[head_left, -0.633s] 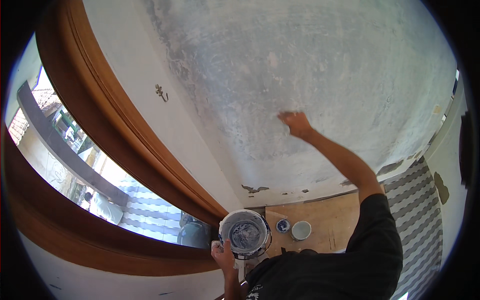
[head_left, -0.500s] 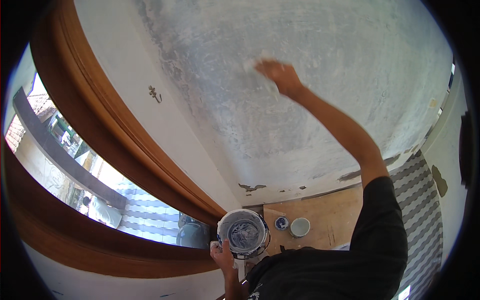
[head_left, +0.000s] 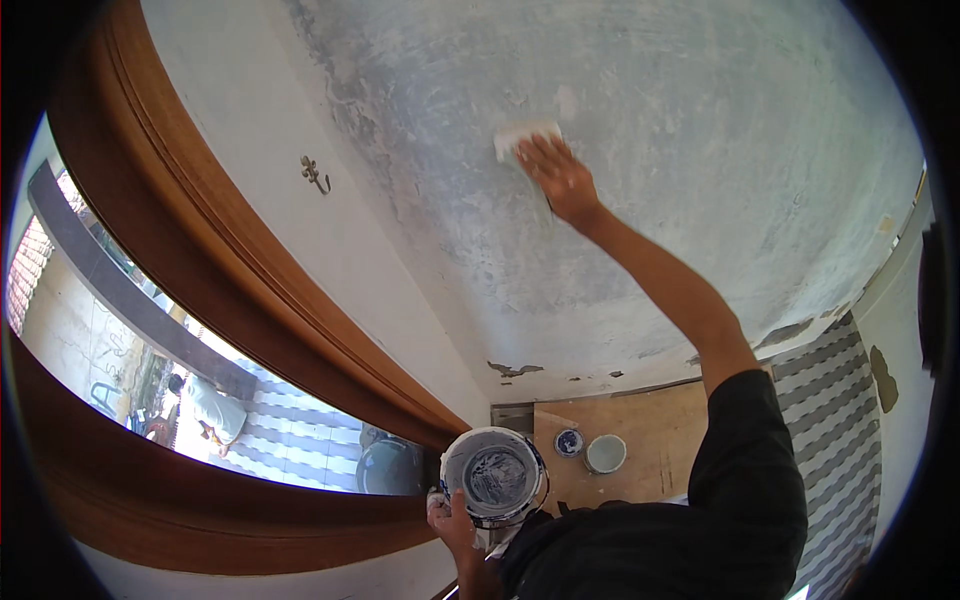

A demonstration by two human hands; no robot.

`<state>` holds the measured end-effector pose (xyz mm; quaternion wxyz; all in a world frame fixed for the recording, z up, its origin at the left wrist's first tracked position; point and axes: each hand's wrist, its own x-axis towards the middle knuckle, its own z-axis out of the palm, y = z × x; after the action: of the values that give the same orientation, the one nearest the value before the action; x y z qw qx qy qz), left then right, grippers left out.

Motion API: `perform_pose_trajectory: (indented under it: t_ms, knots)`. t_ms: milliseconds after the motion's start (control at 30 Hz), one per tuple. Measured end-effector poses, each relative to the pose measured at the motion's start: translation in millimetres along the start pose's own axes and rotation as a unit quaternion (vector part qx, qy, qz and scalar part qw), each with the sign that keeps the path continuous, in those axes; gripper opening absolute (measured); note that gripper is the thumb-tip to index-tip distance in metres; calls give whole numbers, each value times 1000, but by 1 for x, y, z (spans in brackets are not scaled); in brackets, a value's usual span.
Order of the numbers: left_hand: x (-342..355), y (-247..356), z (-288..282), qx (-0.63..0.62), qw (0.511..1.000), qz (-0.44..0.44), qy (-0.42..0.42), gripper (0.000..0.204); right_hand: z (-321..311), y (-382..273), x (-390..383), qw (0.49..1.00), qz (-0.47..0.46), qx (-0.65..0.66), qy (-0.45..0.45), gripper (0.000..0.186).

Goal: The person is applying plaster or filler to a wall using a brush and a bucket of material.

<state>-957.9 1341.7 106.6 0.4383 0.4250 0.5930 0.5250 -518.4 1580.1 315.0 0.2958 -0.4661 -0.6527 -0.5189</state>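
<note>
Two full grips: left hand (head_left: 455, 525) held a bucket (head_left: 458, 458), right hand (head_left: 560, 183) a pad (head_left: 510, 140) best laid flat on the wall (head_left: 690, 190).

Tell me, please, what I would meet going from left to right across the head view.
Person in a pale shirt outside → metal wall hook → bucket → small blue-and-white tub → larger pale tub → grey patterned floor at right.

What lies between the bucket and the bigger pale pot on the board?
In the head view, one thing shows between the bucket and the bigger pale pot: a smaller blue-stained pot, on the board.
</note>
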Motion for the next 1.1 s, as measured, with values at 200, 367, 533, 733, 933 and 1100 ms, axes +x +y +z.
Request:
perform_pose_trajectory:
  t_ms: [200, 367, 533, 733, 933, 1100]
  knots:
    - [3, 5, -8, -41, 999, 12, -12, 25, 8, -64, -116, 993, 42, 57, -98, 42]
    - [-6, 5, -21, -25, 999, 29, -2, 25, 0, -77, -107, 962, 104, 82, -240, 45]
    - [-12, 3, -23, -44, 999, -1, 5, 25, -33, -33, 37, 952, 143, 40, -268, 45]
    - [-10, -3, -14, -65, 998, 1, -6, 22, -32, 24, 128, 997, 4, -76, 11, 38]
    - [-7, -2, -12, -61, 998, 10, -11, 24, 10, -13, 15, 997, -25, -59, -46, 38]
    - [-10, 0, -20, -44, 999, 19, 5, 26, 26, -69, -122, 982, -5, 10, -191, 43]
